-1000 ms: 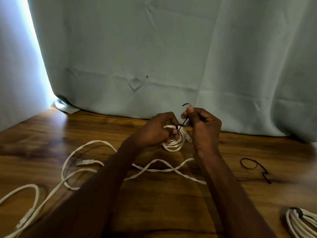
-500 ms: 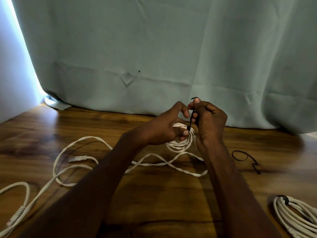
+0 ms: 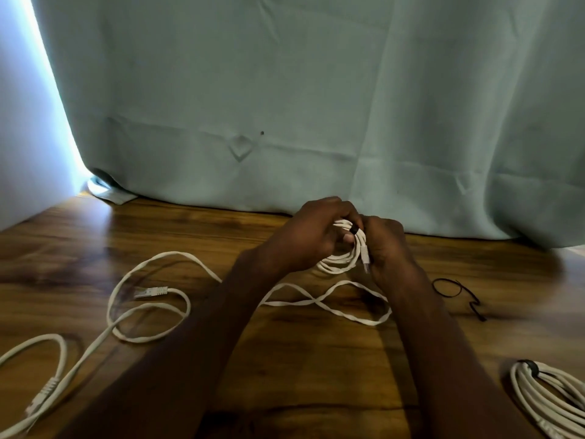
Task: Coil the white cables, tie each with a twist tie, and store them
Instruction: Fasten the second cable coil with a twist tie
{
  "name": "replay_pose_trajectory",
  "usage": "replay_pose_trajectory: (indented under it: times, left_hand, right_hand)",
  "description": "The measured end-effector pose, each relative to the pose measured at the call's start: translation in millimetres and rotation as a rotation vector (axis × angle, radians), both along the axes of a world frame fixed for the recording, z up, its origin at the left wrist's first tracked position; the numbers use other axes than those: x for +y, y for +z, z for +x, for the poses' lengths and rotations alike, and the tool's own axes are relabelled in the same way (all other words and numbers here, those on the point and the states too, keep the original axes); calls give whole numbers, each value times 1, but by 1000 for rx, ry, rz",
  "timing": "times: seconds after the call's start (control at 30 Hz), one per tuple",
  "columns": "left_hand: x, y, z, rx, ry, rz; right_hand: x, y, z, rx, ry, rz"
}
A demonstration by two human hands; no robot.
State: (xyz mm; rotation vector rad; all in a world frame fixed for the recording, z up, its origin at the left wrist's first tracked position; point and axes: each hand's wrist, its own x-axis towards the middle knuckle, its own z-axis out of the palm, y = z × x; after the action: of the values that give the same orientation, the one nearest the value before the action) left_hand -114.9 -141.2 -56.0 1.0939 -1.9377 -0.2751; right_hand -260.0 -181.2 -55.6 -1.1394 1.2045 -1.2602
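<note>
- Small coil of thin white cable [image 3: 343, 259]: held up off the brown wood-grain tabletop [image 3: 300, 359], between both hands, near the pale green curtain [image 3: 285, 106] at the back edge. The loop faces roughly toward the camera, long axis running top to bottom with a slight lean; one white plug end [image 3: 365, 259] hangs downward along the loop's right side.
- Black twist tie [image 3: 353, 230]: wrapped as a dark band round the top of the coil, where the fingers meet.
- Left hand [image 3: 308, 239]: fingers curled round the coil's left and upper part, gripping it.
- Right hand [image 3: 384, 245]: fingers closed on the coil's right side beside the band; whether they pinch the tie ends cannot be told.
- Step in hand, by judgement: tying off this coil. Next calls for tightening the twist, then setting the bundle aside.
- Spare black twist tie [image 3: 456, 291]: lying on the tabletop, right of the right forearm.
- Tied white cable bundle [image 3: 550, 403]: bottom right corner, already banded.
- Loose white cables [image 3: 142, 312]: sprawled uncoiled left and centre, still to be done.
</note>
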Motion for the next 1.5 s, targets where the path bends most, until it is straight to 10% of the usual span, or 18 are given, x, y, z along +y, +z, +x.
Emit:
replay_pose_trajectory:
  times: [0.2, 0.37, 0.8, 1.27, 1.5]
  left_hand:
    - [-3, -1, 7, 98, 71, -12]
    - [-9, -4, 17, 216, 178, 82]
    - [-13, -6, 57, 1052, 106, 669]
    - [-21, -13, 56, 1236, 172, 734]
    - [-22, -16, 58, 1074, 193, 614]
  right_hand:
    - [-2, -5, 4, 312, -38, -116]
    - [2, -4, 14, 202, -114, -468]
    - [5, -24, 35, 725, 101, -892]
    - [14, -20, 38, 554, 363, -804]
    - [16, -14, 43, 84, 282, -467]
